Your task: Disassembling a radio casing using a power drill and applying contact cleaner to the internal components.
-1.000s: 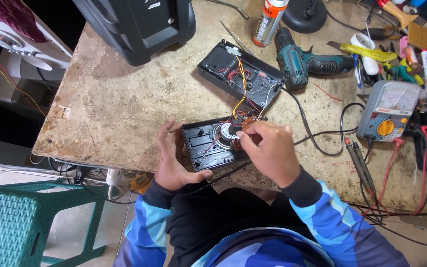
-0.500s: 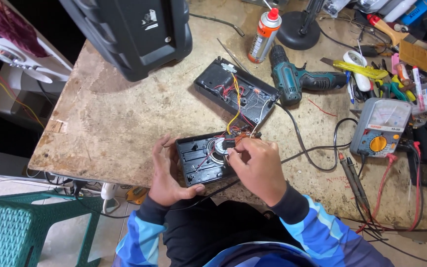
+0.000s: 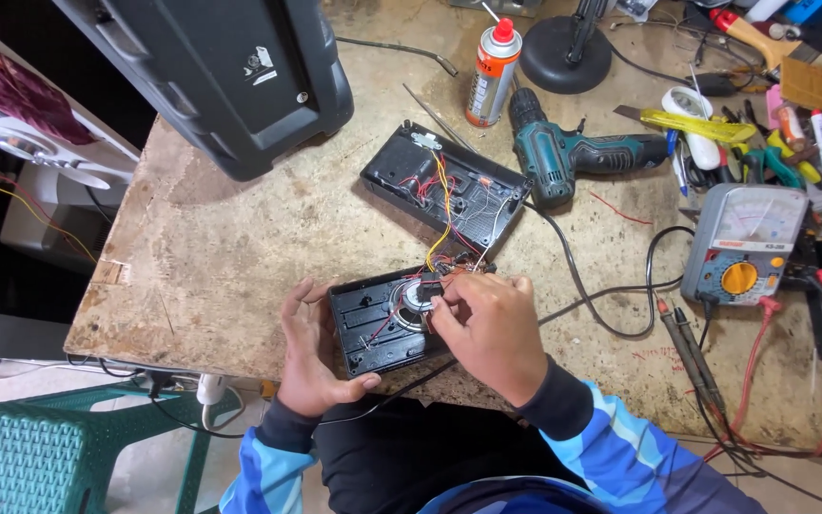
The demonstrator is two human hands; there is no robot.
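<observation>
Casing half [image 3: 373, 328] btwn left hand [image 3: 311, 357], right hand [image 3: 492, 328].

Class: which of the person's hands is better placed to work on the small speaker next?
Probably the right hand: its fingertips already sit at the speaker. The left hand braces the black casing.

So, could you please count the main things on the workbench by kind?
Black casing halves: 2
Cordless drill: 1
Spray can: 1
Analog multimeter: 1
Large black speaker: 1
Total: 6
</observation>
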